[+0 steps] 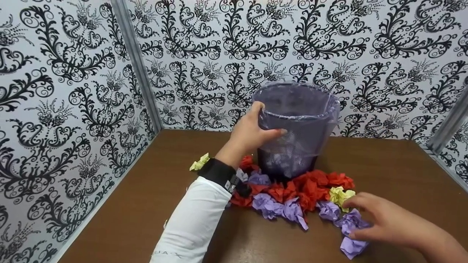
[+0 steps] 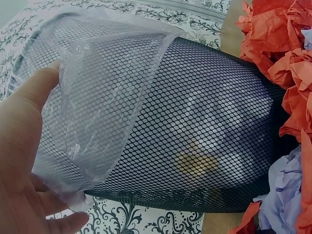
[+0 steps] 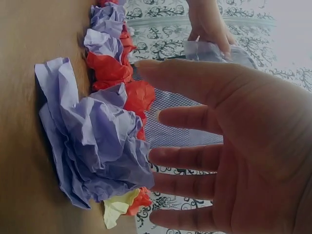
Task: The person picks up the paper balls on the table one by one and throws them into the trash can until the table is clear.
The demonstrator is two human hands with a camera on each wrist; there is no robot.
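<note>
My left hand [image 1: 252, 129] grips the upper side of a dark mesh wastebasket [image 1: 289, 160] just below its rim. A thin clear plastic liner [image 2: 102, 102] is folded over that rim, and the thumb lies against it. Through the mesh in the left wrist view, pale shapes and a yellowish one show at the bottom. My right hand [image 1: 387, 219] is at the right with its fingers spread and nothing in its grasp. Beside those fingers lies a crumpled purple paper ball [image 3: 97, 141]; whether they touch it I cannot tell.
Several crumpled red papers [image 1: 310, 188] and purple papers [image 1: 268, 206] lie around the basket's front. One yellow paper ball [image 1: 340, 196] sits near the right hand, another yellow paper ball [image 1: 200, 162] beyond the left wrist. Patterned walls [image 1: 204, 73] border the brown table [image 1: 153, 204].
</note>
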